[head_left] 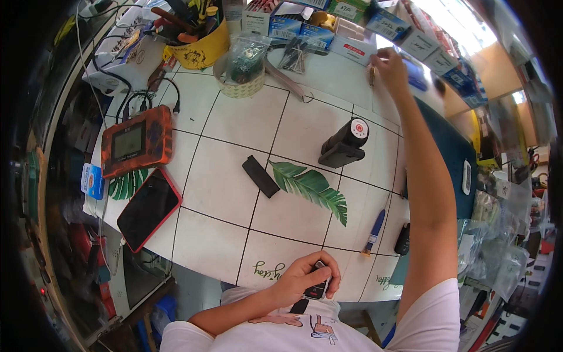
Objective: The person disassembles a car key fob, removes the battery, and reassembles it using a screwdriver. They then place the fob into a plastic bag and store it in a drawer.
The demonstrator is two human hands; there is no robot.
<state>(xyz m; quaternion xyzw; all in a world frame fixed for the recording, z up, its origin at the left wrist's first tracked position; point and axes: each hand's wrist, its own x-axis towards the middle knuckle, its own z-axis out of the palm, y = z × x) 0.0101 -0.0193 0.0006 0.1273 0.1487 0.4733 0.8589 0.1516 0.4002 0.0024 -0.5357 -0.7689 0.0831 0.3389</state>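
The key fob [317,288] looks like smooth dark plastic with a silvery, metal-like edge. The tabletop [229,111] is smooth and pale, with a slight sheen. The phone [149,210] has a glossy, glass-like screen inside a red rim. Mottled orange-and-black plastic cases the handheld device [138,142]. The black cylinder [343,144] and the flat black strip [261,176] look like plastic, the strip fairly matt. The blue tool handle [377,224] seems smooth plastic. The yellow bucket [208,53] is plastic with a soft sheen; the clear bag [249,51] is crinkled, shiny film. The boxes [287,27] are printed card, and the white shirt [237,340] is soft, matt cloth.
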